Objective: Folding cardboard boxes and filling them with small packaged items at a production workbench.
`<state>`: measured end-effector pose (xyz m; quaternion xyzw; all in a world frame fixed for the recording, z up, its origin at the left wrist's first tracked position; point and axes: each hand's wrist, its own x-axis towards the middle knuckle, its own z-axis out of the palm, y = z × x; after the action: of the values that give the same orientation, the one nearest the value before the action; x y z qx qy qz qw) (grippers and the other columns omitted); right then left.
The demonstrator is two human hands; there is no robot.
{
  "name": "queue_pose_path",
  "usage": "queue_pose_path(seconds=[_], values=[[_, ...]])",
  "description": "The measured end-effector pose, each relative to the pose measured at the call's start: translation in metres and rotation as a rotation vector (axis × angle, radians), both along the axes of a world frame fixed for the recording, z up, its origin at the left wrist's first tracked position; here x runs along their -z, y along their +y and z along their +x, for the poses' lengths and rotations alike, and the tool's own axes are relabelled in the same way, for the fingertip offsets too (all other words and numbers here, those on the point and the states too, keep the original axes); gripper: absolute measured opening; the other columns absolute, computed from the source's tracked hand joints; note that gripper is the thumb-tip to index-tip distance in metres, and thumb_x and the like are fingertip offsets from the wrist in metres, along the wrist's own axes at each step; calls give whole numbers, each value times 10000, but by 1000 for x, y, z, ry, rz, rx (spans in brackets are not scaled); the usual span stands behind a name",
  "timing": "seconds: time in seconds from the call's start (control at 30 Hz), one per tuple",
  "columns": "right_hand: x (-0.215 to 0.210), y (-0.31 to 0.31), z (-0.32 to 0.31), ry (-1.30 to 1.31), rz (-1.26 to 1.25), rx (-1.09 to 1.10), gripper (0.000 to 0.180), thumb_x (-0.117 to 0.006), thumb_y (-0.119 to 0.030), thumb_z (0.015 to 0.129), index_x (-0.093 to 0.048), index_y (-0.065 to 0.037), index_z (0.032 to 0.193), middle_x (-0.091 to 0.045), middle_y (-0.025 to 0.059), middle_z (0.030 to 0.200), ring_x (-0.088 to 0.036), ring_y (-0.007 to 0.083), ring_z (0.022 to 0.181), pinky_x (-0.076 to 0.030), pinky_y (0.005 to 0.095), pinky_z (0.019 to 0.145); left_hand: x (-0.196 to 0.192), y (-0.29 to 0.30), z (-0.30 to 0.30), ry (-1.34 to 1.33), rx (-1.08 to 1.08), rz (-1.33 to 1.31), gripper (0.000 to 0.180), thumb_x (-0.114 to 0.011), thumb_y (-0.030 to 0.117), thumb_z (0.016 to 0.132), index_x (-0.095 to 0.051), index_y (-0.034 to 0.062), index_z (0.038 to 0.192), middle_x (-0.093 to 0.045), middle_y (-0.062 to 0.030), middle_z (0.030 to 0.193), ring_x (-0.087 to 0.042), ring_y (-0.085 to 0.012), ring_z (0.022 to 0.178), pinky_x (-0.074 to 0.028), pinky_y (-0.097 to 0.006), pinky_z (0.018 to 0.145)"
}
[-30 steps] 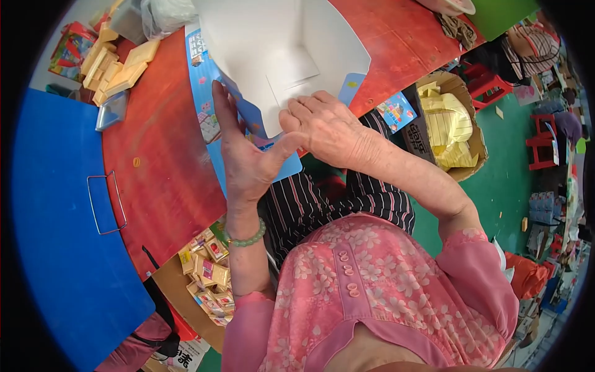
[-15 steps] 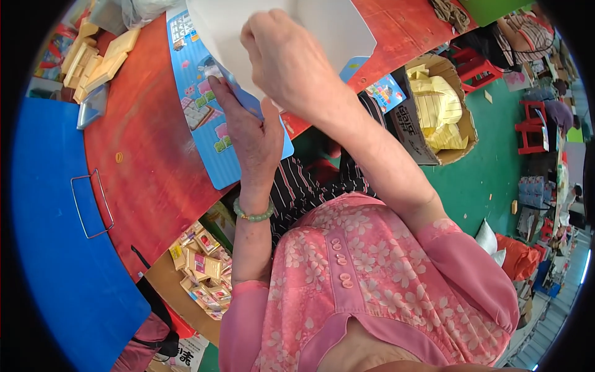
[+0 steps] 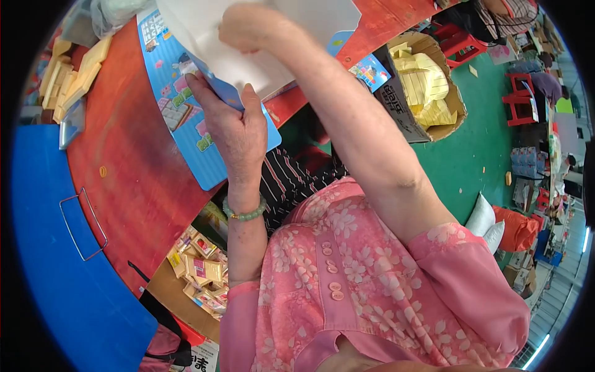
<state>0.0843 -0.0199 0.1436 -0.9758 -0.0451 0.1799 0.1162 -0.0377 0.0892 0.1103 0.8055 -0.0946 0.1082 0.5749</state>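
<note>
A blue printed cardboard box [image 3: 322, 18] with a white inside lies partly folded at the table's edge, its white face turned up. My left hand [image 3: 235, 127] grips its near blue edge between thumb and fingers; a green bead bracelet circles that wrist. My right hand [image 3: 254, 28] is over the white inside with its fingers curled and closed; whether they pinch anything is hidden. Beneath the box, flat blue printed card [image 3: 207, 170] shows on the red table, beside my left hand.
Wooden pieces [image 3: 80, 80] and a blue board with a wire handle [image 3: 80, 291] are on the left. A carton of small packaged wooden items [image 3: 201, 266] stands below the red table [image 3: 130, 204]. Right of it, another carton holds yellow material [image 3: 427, 80]; red stools [image 3: 517, 99] stand beyond.
My right hand has moved left and farther in over the white inside, its forearm stretching out. My left hand keeps its hold on the box. The whole view has shifted slightly.
</note>
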Motion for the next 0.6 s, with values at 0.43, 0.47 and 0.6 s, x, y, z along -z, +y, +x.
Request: queue_pose_path(seconds=[0.43, 0.47, 0.6], values=[[-11, 0, -13, -140, 179, 284, 259, -547, -174, 804, -723, -42, 939, -711, 120, 856, -686, 287, 798, -543, 399, 742, 4, -1, 3, 36, 2, -32, 800, -641, 160, 869, -172, -194, 1411, -335, -382, 1421, -388, -445, 1324, -323, -420, 1098], [-11, 3, -14, -258, 163, 279, 265, -549, -178, 810, -718, -32, 952, -706, 130, 858, -682, 297, 804, -541, 400, 744, 4, 0, 3, 31, 11, -17, 796, -643, 165, 869, -180, -193, 1410, -340, -381, 1417, -394, -445, 1319, -327, -419, 1095], [-13, 14, -17, -744, 88, 262, 297, -555, -195, 837, -695, 7, 1003, -689, 170, 867, -666, 337, 831, -535, 405, 752, 4, 2, 3, 33, 11, -21, 778, -645, 179, 875, -207, -189, 1403, -366, -375, 1403, -414, -441, 1304, -335, -419, 1089]])
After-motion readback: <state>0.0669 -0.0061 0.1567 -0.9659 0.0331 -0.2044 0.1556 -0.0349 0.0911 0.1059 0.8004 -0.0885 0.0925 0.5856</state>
